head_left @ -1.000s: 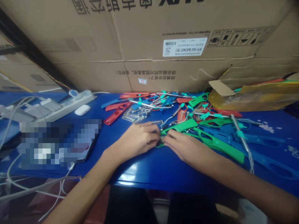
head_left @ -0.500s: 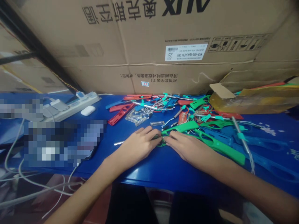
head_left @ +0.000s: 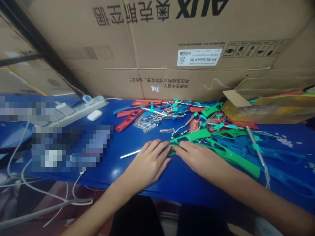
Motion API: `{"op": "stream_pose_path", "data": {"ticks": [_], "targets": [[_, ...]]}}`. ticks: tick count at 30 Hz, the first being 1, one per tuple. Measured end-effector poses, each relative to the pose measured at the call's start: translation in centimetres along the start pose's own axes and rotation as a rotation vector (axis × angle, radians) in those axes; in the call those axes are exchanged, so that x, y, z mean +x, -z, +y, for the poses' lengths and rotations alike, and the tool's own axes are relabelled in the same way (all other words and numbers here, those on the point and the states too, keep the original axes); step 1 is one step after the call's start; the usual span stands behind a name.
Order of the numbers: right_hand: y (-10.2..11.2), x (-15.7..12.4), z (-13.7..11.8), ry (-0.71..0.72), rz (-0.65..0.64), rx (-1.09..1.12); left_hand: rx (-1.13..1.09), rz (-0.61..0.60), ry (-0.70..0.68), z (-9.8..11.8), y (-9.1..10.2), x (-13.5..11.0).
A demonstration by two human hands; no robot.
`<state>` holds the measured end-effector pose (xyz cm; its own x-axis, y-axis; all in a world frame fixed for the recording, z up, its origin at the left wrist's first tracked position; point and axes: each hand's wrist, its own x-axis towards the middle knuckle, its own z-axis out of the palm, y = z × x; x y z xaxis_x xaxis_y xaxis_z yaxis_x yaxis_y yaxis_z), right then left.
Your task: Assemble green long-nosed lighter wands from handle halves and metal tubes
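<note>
In the head view, my left hand [head_left: 150, 160] and my right hand [head_left: 197, 157] meet low over the blue table. Between their fingertips is a green lighter handle [head_left: 173, 150], mostly hidden by the fingers; it looks like part of a long-nosed gas lighter. A thin metal tube [head_left: 130, 153] sticks out to the left from under my left hand. Fingers of both hands are closed on the green piece. Just beyond lie a green handle shell [head_left: 194, 134] and another green handle shell [head_left: 242, 161], which passes beside my right hand. Clear fuel tanks [head_left: 145, 124] lie farther off.
Red, blue and green lighter shells with wired metal tubes form a pile [head_left: 172, 109] at the back. A large cardboard box [head_left: 147, 46] stands behind. On the left are a power strip [head_left: 95, 104], a white earbud case [head_left: 94, 115] and cables. A yellow-taped carton [head_left: 270, 108] is at right.
My left hand has turned flatter, its thumb now showing, and more of the metal tube is visible. My right hand stays at the green piece. The view has shifted slightly.
</note>
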<state>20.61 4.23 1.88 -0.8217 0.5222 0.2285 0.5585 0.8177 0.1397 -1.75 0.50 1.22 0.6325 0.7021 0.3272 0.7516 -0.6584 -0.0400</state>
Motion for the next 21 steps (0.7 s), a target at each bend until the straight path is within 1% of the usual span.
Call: {"op": "stream_pose_path", "data": {"ticks": [4, 10, 14, 21], "targets": [[0.09, 0.02, 0.15, -0.007, -0.03, 0.022, -0.048, 0.032, 0.038, -0.02, 0.07, -0.25], [-0.22, 0.05, 0.02, -0.021, -0.007, 0.055, -0.114, 0.05, 0.091, -0.19, 0.12, -0.51], [-0.44, 0.15, 0.06, -0.033, 0.001, 0.074, -0.152, 0.08, 0.159, -0.4, 0.02, -0.68], [-0.78, 0.2, 0.05, -0.031, 0.007, 0.04, -0.059, -0.004, 0.106, -0.4, -0.12, -0.32]]}}
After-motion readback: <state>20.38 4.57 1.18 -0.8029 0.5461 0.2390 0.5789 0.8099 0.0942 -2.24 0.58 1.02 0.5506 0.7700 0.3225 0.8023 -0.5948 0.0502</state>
